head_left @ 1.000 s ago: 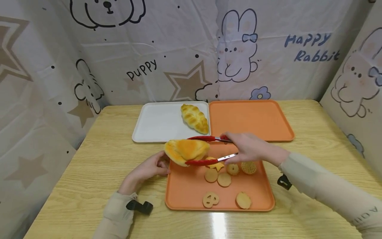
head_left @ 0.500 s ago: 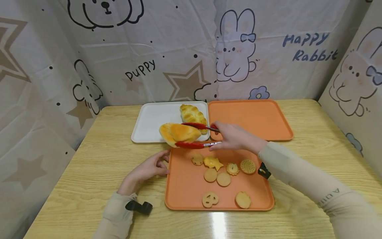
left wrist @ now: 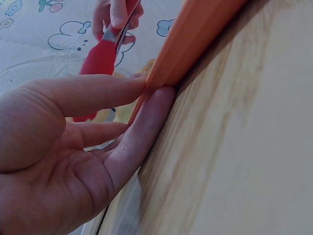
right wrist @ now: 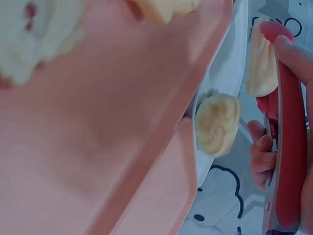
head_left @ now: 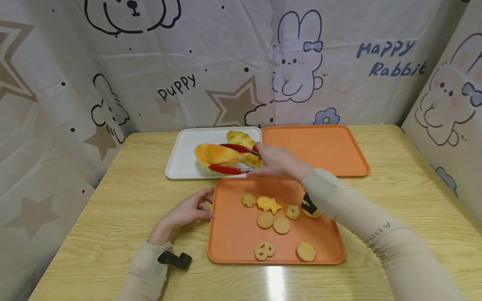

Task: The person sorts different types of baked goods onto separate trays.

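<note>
My right hand [head_left: 276, 161] grips red-tipped tongs [head_left: 229, 169] that clasp a golden folded bread [head_left: 216, 154]. The bread is over the white tray [head_left: 184, 164], to the left of a braided loaf [head_left: 241, 137] lying there. In the right wrist view the tongs' red handle [right wrist: 289, 161] runs along my palm, and the loaf [right wrist: 217, 125] shows on the tray beyond. My left hand [head_left: 190, 209] holds the left rim of the near orange tray [head_left: 229, 244]. In the left wrist view its thumb and fingers pinch that rim [left wrist: 181, 49] from both sides.
Several cookies lie on the near orange tray, among them a fish-shaped one [head_left: 268, 204] and a pretzel-shaped one [head_left: 265, 251]. A second orange tray [head_left: 312, 150] stands at the back right, against the white one. A printed cloth [head_left: 226, 54] hangs behind the wooden table [head_left: 124, 184].
My right hand has carried the tonged bread from above the near orange tray forward and left, over the white tray. My left hand stays at the tray's rim.
</note>
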The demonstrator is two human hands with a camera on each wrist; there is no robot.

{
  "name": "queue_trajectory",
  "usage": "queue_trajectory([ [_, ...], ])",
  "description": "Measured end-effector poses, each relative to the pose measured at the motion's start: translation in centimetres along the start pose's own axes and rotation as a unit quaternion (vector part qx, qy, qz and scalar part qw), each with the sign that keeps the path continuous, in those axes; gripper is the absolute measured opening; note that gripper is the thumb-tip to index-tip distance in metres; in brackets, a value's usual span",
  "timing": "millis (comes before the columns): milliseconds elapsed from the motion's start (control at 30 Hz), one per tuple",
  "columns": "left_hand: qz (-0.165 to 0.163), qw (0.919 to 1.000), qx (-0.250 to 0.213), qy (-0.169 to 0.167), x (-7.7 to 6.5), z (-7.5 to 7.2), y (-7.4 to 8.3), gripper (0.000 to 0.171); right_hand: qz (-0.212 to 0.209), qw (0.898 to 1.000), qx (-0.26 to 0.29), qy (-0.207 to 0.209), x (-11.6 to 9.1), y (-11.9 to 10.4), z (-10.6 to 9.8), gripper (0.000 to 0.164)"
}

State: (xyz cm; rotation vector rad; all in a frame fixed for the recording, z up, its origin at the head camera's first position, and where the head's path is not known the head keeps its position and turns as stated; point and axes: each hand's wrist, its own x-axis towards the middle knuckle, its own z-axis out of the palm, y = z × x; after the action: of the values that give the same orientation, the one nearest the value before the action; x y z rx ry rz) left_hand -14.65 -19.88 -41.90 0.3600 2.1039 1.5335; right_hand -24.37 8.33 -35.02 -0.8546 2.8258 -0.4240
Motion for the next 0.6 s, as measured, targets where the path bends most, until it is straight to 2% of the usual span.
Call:
queue_trajectory([
  [100, -0.009, 1.0, 0.003, 0.003, 0.2, 0.1, 0.0, 0.079, -0.001, 1.0, -0.016, -0.01, 0.6, -0.4, 0.1, 0.092],
  [267, -0.012, 0.9998, 0.017, 0.006, 0.3, 0.0, 0.1, 0.078, 0.017, 0.999, -0.024, -0.013, 1.3, -1.4, 0.5, 0.088],
  [600, -0.006, 0.9997, 0.024, 0.005, -0.1, 0.1, 0.3, 0.078, 0.054, 0.998, -0.016, -0.012, 2.6, -3.6, 1.8, 0.088],
])
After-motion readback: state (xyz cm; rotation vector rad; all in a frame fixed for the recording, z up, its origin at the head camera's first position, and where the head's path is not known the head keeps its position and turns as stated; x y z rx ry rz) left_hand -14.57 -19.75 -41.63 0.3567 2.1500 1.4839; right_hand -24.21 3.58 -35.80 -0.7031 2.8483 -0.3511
